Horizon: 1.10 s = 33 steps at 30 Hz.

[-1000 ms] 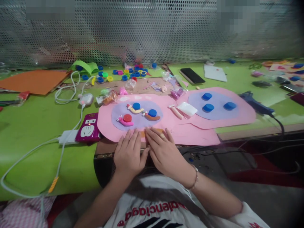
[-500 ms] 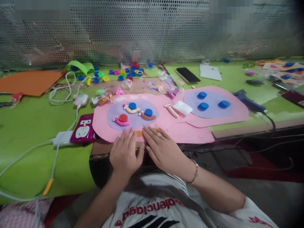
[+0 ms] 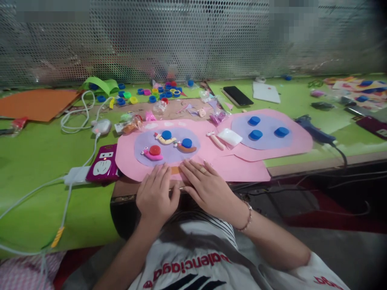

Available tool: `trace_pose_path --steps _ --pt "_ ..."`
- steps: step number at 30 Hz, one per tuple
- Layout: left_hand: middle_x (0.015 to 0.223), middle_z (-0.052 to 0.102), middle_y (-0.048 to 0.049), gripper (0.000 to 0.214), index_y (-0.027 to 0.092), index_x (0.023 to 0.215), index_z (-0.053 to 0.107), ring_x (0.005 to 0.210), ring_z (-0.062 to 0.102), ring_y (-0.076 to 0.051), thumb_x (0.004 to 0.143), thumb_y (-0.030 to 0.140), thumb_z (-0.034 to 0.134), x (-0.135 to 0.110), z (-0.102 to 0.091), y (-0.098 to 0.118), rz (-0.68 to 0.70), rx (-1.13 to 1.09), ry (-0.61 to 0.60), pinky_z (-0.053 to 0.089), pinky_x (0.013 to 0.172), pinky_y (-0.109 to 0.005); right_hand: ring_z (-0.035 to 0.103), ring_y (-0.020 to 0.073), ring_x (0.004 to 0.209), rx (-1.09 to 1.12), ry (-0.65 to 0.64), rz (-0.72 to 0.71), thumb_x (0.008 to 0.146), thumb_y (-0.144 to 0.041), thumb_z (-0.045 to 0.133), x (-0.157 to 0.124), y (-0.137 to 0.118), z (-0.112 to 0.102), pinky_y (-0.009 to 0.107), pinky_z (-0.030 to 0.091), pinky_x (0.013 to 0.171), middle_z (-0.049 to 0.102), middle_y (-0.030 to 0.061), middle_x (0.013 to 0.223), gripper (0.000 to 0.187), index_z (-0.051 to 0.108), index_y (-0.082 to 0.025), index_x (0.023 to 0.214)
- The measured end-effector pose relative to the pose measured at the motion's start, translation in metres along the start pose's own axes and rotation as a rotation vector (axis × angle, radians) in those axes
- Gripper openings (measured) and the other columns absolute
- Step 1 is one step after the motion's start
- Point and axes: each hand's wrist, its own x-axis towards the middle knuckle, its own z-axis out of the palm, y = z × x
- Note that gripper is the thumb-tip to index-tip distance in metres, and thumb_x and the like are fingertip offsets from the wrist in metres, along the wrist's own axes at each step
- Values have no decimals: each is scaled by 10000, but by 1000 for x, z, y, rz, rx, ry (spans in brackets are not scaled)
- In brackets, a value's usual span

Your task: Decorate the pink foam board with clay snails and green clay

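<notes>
Both hands lie flat on the near edge of a pink paper sheet (image 3: 242, 171). My left hand (image 3: 157, 193) has its fingers stretched out below a purple oval (image 3: 145, 139). My right hand (image 3: 208, 187), a ring on one finger, rests beside it, fingers extended. Between the fingertips shows an orange-brown strip (image 3: 175, 170). On the oval sit three clay snails with bottle-cap shells: a pink snail (image 3: 156, 157) with a red cap, a cream snail (image 3: 169, 141) and a brown snail (image 3: 189, 149) with blue caps. Right of them lie a pale clay snail body (image 3: 218, 141) and a white packet (image 3: 230, 137).
A second purple oval (image 3: 266, 141) carries three blue caps. Beside it lies a blue glue gun (image 3: 314, 129) with its cord. A purple power strip (image 3: 102, 164) with white cables stands left. Behind are loose bottle caps (image 3: 154, 98), a phone (image 3: 237, 96) and orange paper (image 3: 39, 104).
The whole view has shifted slightly, so things appear a little further left. Both hands stay flat on the pink paper's near edge, with hardly any movement of the fingers.
</notes>
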Motion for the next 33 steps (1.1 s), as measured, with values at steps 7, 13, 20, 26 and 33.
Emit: trace_pose_path --steps 7,13,20,26,33 --pt "1175 645 -98 408 122 1155 588 1095 589 -272 790 292 520 0 0 0 -4 -5 -16 383 951 -385 284 201 1363 -14 -24 15 973 -418 257 0 3 2 457 225 1121 296 71 1485 562 239 -114 1445" --pt "1162 652 -97 406 127 1151 593 1090 593 -271 786 289 523 -1 1 -1 -4 -6 -10 385 943 -385 294 213 1359 -43 -17 9 977 -376 251 -2 8 2 471 244 1110 297 84 1482 545 246 -89 1440" --pt "1185 640 -94 415 135 1169 584 1110 579 -272 788 289 524 -2 2 -1 -13 -21 -26 376 961 -393 315 214 1349 -68 -18 12 977 -365 261 -4 11 1 470 225 1114 295 85 1482 528 274 -100 1433" --pt "1195 634 -95 422 141 1182 579 1122 573 -274 790 287 524 -3 2 -1 -24 -30 -31 373 967 -396 315 212 1348 -87 -28 24 977 -363 251 -6 13 -1 472 243 1099 305 83 1478 523 289 -96 1425" --pt "1183 641 -91 413 132 1167 587 1117 576 -265 789 284 525 -2 1 0 -19 -8 -19 380 964 -383 315 212 1347 -110 -19 62 976 -372 249 -9 18 0 461 228 1106 314 91 1473 539 274 -80 1428"
